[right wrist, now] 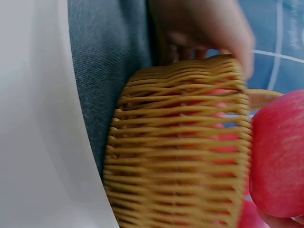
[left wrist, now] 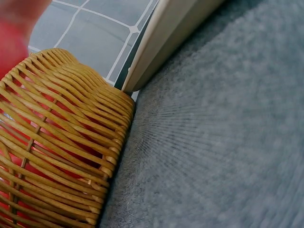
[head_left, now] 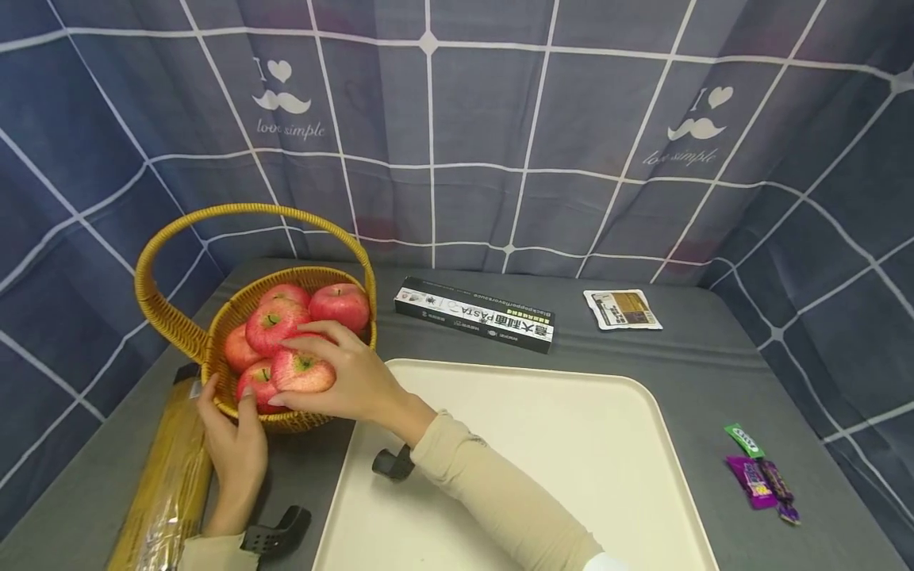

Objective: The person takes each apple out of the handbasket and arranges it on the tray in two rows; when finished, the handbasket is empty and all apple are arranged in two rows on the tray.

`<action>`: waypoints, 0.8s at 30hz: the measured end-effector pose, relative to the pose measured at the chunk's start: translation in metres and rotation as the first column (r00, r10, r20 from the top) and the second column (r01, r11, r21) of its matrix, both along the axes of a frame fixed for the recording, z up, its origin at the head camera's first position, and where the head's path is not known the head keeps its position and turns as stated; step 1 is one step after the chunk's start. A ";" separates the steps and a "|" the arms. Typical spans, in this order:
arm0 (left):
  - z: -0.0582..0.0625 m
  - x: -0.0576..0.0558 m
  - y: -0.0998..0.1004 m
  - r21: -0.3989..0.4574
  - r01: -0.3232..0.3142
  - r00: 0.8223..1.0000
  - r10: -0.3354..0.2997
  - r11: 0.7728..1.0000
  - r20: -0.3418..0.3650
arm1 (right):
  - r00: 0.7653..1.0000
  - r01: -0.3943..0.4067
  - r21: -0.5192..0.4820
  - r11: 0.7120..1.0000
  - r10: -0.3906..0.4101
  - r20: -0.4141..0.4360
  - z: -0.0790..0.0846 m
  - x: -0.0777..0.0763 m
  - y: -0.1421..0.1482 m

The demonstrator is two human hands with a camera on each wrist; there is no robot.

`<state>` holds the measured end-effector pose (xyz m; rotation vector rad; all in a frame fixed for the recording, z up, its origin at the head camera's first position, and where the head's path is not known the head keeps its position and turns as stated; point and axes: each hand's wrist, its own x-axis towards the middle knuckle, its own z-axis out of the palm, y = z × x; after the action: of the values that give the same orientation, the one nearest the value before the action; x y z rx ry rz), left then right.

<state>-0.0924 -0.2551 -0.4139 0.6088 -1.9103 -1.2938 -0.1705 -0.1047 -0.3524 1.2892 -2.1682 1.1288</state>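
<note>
A yellow wicker basket (head_left: 293, 424) with a tall hoop handle (head_left: 253, 208) holds several red apples (head_left: 274, 323) at the left of the table. My right hand (head_left: 353, 373) grips one apple (head_left: 303, 371) above the near right part of the basket, thumb below it and fingers over its top. In the right wrist view that apple (right wrist: 280, 154) shows beside the woven wall (right wrist: 180, 147). My left hand (head_left: 236, 444) holds the basket's near left rim, its thumb inside by an apple and its fingers outside. The left wrist view shows the basket's side (left wrist: 57, 137) close up.
A cream tray (head_left: 564, 444) lies under my right forearm. Behind it are a black pasta box (head_left: 474, 313) and a white-edged sachet (head_left: 623, 309). Several small wrapped candies (head_left: 753, 482) lie at the right. A long tape-wrapped package (head_left: 167, 468) lies left of my left arm.
</note>
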 end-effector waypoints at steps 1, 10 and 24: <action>0.000 0.000 0.000 0.001 -0.003 1.000 0.003 1.000 0.000 | 0.999 -0.018 -0.036 0.999 0.019 0.036 0.000 0.001 0.006; 0.000 -0.001 -0.001 0.006 -0.003 1.000 0.002 1.000 0.009 | 0.955 0.006 -0.070 0.998 0.015 0.296 -0.026 -0.001 0.060; 0.001 0.000 0.001 0.003 -0.004 1.000 0.004 1.000 0.005 | 0.931 -0.024 0.222 0.975 -0.059 0.361 -0.056 -0.014 0.077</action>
<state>-0.0924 -0.2540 -0.4128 0.6183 -1.9107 -1.2936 -0.1841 -0.0277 -0.4086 1.2207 -2.6398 1.2274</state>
